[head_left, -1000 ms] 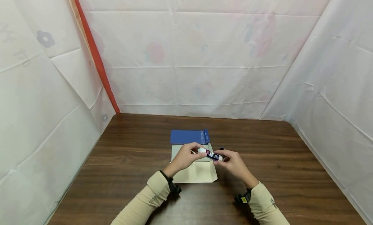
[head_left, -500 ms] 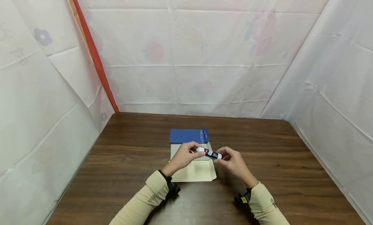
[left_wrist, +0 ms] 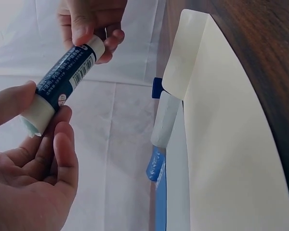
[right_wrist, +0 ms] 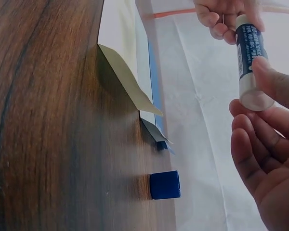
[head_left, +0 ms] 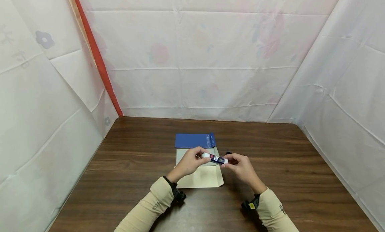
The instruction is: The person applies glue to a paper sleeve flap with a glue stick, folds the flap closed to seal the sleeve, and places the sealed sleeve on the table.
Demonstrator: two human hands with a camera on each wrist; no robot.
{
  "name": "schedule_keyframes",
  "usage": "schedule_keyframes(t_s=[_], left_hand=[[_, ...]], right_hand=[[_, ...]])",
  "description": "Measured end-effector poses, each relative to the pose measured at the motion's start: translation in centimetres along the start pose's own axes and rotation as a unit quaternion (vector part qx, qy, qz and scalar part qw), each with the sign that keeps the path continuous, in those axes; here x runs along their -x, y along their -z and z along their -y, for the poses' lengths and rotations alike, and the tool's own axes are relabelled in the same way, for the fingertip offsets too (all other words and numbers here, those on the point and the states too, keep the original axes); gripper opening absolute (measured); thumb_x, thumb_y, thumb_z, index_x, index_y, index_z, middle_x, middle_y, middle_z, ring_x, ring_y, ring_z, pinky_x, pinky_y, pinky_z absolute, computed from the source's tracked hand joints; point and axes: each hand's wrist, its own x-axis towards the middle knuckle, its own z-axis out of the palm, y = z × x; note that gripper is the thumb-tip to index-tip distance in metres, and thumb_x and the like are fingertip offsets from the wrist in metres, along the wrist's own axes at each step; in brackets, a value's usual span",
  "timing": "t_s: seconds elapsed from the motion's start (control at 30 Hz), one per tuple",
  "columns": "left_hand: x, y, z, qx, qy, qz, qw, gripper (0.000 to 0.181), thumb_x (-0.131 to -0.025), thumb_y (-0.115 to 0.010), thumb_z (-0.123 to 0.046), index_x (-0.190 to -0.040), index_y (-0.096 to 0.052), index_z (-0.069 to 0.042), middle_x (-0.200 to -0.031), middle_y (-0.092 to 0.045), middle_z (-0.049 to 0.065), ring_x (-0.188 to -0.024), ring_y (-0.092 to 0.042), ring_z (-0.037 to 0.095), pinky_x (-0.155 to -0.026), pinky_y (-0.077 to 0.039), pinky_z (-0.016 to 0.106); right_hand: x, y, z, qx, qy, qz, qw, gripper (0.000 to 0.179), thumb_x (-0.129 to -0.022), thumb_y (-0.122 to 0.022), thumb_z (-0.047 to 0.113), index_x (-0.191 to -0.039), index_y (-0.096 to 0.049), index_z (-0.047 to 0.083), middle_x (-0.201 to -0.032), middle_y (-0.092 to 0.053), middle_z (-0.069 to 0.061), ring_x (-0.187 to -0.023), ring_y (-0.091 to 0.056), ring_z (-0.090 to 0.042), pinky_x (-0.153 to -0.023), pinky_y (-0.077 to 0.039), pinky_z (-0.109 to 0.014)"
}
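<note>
A glue stick with a dark blue label is held uncapped between both hands, above the papers. My left hand pinches its white collar between thumb and fingers; pale glue shows at that end in the left wrist view. On the other side, my right hand pinches the white base end. Beneath the hands lie a cream paper piece with a folded side flap and a grey one, partly covered by the left hand. A blue piece with white marks near its flap lies farthest back.
A blue cap stands on the brown wooden table, right of the paper flaps and mostly behind the right hand in the head view. White patterned sheets hang around the table's back and sides.
The glue stick has shifted slightly left and lies a little flatter in the head view, its printed label turned somewhat. Both hands keep their grip, and the papers stay put.
</note>
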Motion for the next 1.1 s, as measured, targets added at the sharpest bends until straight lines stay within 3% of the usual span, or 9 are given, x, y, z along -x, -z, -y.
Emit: schedule_keyframes(t_s=[0.27,0.47,0.67,0.9,1.1], left_hand=[[0.06,-0.05,0.27,0.011,-0.006,0.007,0.9999,0.021,-0.093,-0.067,-0.02,-0.108,-0.066,-0.006,-0.093,-0.063,0.01,-0.072,-0.053,0.012,-0.062,-0.046,0.022],[0.19,-0.14,0.22,0.02,-0.005,0.003,0.9998,0.022,-0.091,-0.069,-0.019,-0.107,-0.067,-0.004,-0.095,-0.064,0.011,-0.074,-0.054,0.012,-0.063,-0.046,0.021],[0.1,-0.07,0.17,0.022,-0.004,0.002,0.9998,0.022,-0.09,-0.07,-0.019,-0.107,-0.068,-0.005,-0.097,-0.065,0.012,-0.077,-0.056,0.013,-0.066,-0.048,0.022],[0.09,0.16,0.05,0.024,0.012,-0.007,0.9996,0.022,-0.089,-0.071,-0.021,-0.106,-0.069,-0.007,-0.094,-0.065,0.009,-0.078,-0.056,0.013,-0.065,-0.048,0.024],[-0.19,0.31,0.07,0.025,0.012,-0.022,0.9994,0.022,-0.088,-0.073,-0.021,-0.103,-0.07,-0.006,-0.09,-0.065,0.009,-0.075,-0.054,0.013,-0.062,-0.045,0.022]], right_hand=[[0.04,0.41,-0.16,-0.035,-0.041,0.046,0.9975,0.02,-0.092,-0.065,0.011,-0.105,-0.07,-0.002,-0.092,-0.071,-0.015,-0.074,-0.058,-0.008,-0.066,-0.051,-0.024],[0.13,0.49,-0.4,-0.059,-0.041,0.065,0.9953,0.024,-0.099,-0.057,0.014,-0.109,-0.069,-0.005,-0.087,-0.067,-0.02,-0.072,-0.055,-0.012,-0.062,-0.045,-0.022],[0.31,0.75,-0.44,-0.086,-0.025,0.045,0.995,0.021,-0.093,-0.065,0.012,-0.108,-0.069,-0.002,-0.09,-0.069,-0.017,-0.074,-0.06,-0.011,-0.064,-0.052,-0.026],[0.09,0.78,-0.44,-0.077,-0.015,0.043,0.996,0.032,-0.083,-0.075,0.005,-0.112,-0.063,0.0,-0.097,-0.069,-0.018,-0.081,-0.062,-0.006,-0.07,-0.054,-0.024],[-0.49,0.75,-0.08,-0.072,-0.006,0.031,0.9969,0.034,-0.077,-0.079,0.001,-0.105,-0.06,-0.003,-0.093,-0.067,-0.018,-0.077,-0.061,-0.003,-0.067,-0.053,-0.023]])
